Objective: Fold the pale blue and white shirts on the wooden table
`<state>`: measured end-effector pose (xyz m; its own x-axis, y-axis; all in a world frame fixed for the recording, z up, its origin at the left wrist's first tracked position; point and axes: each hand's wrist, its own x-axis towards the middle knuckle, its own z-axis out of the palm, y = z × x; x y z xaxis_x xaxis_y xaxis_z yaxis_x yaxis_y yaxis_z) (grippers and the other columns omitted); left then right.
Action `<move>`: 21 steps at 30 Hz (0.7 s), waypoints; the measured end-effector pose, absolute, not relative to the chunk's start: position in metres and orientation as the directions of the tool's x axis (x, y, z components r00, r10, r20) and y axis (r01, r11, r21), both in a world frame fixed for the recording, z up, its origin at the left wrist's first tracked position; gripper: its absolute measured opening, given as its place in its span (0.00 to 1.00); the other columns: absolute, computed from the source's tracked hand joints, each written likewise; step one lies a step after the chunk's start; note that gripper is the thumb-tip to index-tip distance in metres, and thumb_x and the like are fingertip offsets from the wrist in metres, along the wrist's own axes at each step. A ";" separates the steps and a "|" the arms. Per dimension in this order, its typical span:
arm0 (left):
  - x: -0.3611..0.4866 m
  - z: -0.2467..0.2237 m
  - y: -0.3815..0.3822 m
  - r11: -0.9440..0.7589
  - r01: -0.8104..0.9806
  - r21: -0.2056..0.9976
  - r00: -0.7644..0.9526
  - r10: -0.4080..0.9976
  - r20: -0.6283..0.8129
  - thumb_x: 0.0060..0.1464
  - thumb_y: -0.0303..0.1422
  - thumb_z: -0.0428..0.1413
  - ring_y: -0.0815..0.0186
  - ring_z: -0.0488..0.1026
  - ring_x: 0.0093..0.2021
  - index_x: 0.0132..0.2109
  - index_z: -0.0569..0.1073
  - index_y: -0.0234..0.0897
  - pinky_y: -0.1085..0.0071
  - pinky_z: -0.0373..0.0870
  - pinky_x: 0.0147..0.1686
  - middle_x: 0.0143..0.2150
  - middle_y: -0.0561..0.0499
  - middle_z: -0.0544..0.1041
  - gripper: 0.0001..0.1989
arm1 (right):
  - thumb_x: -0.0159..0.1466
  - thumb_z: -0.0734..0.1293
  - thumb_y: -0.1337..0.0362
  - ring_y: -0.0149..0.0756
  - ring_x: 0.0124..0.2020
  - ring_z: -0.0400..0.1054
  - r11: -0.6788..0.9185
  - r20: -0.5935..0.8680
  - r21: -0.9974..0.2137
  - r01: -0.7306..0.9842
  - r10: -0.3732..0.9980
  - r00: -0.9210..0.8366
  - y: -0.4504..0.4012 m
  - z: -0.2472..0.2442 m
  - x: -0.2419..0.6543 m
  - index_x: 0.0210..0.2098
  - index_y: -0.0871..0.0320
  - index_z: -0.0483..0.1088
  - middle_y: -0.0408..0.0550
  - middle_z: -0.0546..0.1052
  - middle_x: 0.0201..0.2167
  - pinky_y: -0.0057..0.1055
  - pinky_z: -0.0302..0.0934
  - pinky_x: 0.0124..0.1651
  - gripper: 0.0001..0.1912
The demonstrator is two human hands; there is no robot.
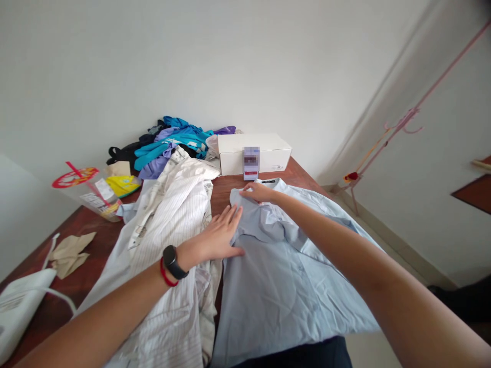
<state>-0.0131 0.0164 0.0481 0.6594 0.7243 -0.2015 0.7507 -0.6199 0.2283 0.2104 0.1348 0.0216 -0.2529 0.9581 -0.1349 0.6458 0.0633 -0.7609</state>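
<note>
A light blue-grey shirt point(268, 286) lies spread over the right part of the table, its collar towards the white box. My right hand point(258, 193) pinches a folded edge of it near the collar, thumb and finger together. Fingers spread, my left hand point(218, 235) rests at the shirt's left edge, holding nothing; a black watch and a red band are on that wrist. Left of the shirt lie white striped garments point(172, 204) in a long, loose layer.
Against the wall stand a white box point(230, 157), a phone point(251, 163) and a heap of coloured clothes point(169, 145). A plastic cup point(94, 194), yellow packet point(123, 185), brown paper point(72, 253) and white power strip point(25, 312) with a cable are at left.
</note>
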 end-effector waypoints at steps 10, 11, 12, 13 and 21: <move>-0.003 0.018 0.020 -0.785 0.619 0.024 0.786 0.618 -0.026 0.49 0.16 0.45 0.53 0.30 0.76 0.75 0.44 0.40 0.50 0.43 0.71 0.78 0.45 0.34 0.47 | 0.57 0.72 0.39 0.33 0.28 0.67 -0.012 -0.478 -0.735 0.678 0.718 -0.506 0.070 0.044 0.303 0.27 0.58 0.73 0.44 0.73 0.23 0.28 0.62 0.33 0.26; -0.006 0.019 0.020 -0.791 0.612 0.017 0.791 0.611 -0.031 0.48 0.16 0.45 0.54 0.30 0.76 0.75 0.43 0.41 0.50 0.43 0.71 0.78 0.46 0.33 0.48 | 0.57 0.72 0.41 0.32 0.28 0.66 0.022 -0.471 -0.732 0.681 0.706 -0.528 0.062 0.045 0.308 0.26 0.58 0.73 0.43 0.74 0.24 0.28 0.60 0.33 0.25; -0.009 0.022 0.020 -0.792 0.610 0.018 0.792 0.608 -0.050 0.47 0.15 0.46 0.54 0.31 0.76 0.75 0.43 0.43 0.50 0.43 0.71 0.78 0.48 0.33 0.49 | 0.58 0.72 0.43 0.32 0.29 0.66 0.056 -0.453 -0.726 0.685 0.710 -0.539 0.054 0.045 0.312 0.27 0.58 0.74 0.43 0.75 0.26 0.28 0.59 0.34 0.23; -0.011 0.024 0.020 -0.789 0.614 0.030 0.788 0.610 -0.083 0.47 0.15 0.46 0.54 0.32 0.77 0.75 0.43 0.45 0.50 0.44 0.71 0.78 0.49 0.34 0.50 | 0.58 0.72 0.45 0.32 0.30 0.66 0.087 -0.429 -0.716 0.693 0.728 -0.534 0.047 0.044 0.316 0.28 0.58 0.76 0.44 0.76 0.27 0.27 0.59 0.34 0.21; -0.017 0.027 0.025 -0.736 0.666 0.124 0.737 0.621 -0.266 0.45 0.22 0.51 0.50 0.35 0.76 0.76 0.39 0.42 0.45 0.45 0.70 0.78 0.44 0.33 0.53 | 0.60 0.69 0.42 0.39 0.33 0.69 -0.004 -0.392 -0.468 0.884 0.897 -0.204 0.002 0.037 0.356 0.37 0.56 0.76 0.49 0.78 0.33 0.31 0.59 0.35 0.23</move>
